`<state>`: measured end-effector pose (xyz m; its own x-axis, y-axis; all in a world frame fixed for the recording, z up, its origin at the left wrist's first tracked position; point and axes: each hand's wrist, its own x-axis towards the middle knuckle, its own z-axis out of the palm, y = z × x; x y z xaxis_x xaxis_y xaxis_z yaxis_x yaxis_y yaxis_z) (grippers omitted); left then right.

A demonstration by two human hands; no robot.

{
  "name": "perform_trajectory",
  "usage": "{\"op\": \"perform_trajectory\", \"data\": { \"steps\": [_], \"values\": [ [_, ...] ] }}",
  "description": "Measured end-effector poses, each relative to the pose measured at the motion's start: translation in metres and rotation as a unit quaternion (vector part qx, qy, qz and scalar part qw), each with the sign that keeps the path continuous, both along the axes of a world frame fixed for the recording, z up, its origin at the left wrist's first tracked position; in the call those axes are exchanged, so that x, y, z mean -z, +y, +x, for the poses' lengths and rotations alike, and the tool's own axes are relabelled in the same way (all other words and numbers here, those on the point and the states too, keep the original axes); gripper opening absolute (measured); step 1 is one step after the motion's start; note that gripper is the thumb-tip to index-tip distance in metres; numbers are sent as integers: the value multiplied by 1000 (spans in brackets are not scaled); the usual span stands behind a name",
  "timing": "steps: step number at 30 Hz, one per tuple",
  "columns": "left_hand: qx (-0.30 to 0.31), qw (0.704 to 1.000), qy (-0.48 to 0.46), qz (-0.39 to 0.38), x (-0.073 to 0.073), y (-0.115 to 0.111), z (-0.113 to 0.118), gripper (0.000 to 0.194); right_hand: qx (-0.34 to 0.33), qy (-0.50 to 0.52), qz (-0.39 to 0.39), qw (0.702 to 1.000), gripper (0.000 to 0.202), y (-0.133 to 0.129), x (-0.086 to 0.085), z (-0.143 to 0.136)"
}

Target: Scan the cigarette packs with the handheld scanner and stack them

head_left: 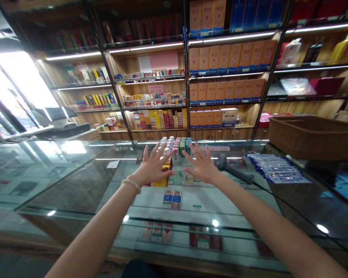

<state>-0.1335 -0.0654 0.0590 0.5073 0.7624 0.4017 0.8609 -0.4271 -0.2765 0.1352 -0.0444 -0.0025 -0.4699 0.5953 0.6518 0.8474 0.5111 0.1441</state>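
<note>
Both arms reach out over a glass display counter [145, 200]. My left hand [154, 165] is spread with nothing in it, a pale bracelet [132, 184] round its wrist. Partly hidden behind it is a stack of yellow packs [164, 173]. My right hand [201, 164] is spread too and holds nothing; a black handheld scanner [234, 170] lies just to its right. Rows of small cans or bottles with white, pink and green tops [176, 144] stand beyond the fingertips. Below the hands, blue-banded packs [172, 199] show through the glass.
A brown woven basket [313, 137] stands at the right, with blue-and-white sachets [275, 168] spread before it. The scanner's cable [290, 202] runs off right. Shelves behind hold orange boxes [229, 58] and cigarette packs [159, 119]. A white paper slip [113, 164] lies left.
</note>
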Motion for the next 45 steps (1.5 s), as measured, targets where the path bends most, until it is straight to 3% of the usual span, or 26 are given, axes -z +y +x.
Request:
{"op": "perform_trajectory", "data": {
  "steps": [9, 16, 23, 28, 33, 37, 45],
  "values": [
    [73, 992, -72, 80, 1, 10, 83, 79, 52, -3, 19, 998, 71, 0, -13, 66],
    [84, 988, -113, 69, 0, 20, 143, 75, 90, 3, 30, 995, 68, -2, -18, 110],
    [44, 984, -163, 65, 2, 29, 183, 70, 123, 18, 17, 992, 70, -4, -22, 145],
    [3, 975, -207, 85, 11, 33, 212, 67, 142, 31, 14, 989, 69, -4, -21, 168],
    [-28, 962, -250, 109, 28, 36, 225, 65, 148, 32, 27, 988, 69, -4, -10, 184],
    [-13, 959, -253, 125, 41, 37, 222, 63, 157, 40, 17, 987, 67, -5, -1, 187],
    [11, 958, -263, 115, 42, 30, 233, 64, 171, 42, -4, 984, 68, -6, -9, 189]
  ]
}}
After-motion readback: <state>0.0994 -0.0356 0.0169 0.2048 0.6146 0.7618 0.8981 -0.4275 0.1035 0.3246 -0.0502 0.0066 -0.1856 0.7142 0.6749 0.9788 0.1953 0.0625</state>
